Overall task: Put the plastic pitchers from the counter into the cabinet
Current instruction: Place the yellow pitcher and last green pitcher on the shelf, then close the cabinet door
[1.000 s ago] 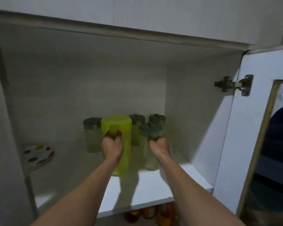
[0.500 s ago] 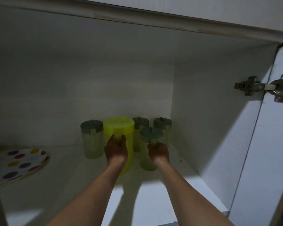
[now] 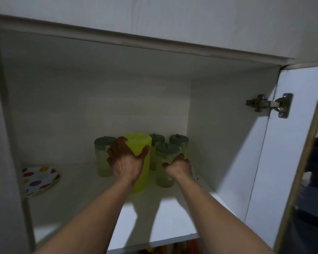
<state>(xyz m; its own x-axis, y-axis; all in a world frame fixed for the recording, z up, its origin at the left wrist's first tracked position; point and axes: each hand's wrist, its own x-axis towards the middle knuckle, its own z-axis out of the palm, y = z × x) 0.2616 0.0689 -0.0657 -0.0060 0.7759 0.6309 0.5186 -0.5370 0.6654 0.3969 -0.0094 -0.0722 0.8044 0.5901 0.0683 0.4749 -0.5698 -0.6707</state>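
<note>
The yellow pitcher (image 3: 140, 162) looks light and slippery; left hand (image 3: 126, 160) spread wide on its side, right hand (image 3: 178, 166) wraps the clear pitcher (image 3: 166, 162), mid-shelf (image 3: 173, 217).

Two bare forearms, no sleeves in sight. Left hand (image 3: 126, 161) and right hand (image 3: 178, 166) ungloved. No rings, watch or bands visible.

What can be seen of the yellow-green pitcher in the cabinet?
The yellow-green pitcher is a tall, translucent plastic cylinder with a flat top. It stands upright on the cabinet shelf, between clear pitchers with grey lids. The left hand spreads open against its front, fingers at its upper edge. No handle shows.
</note>
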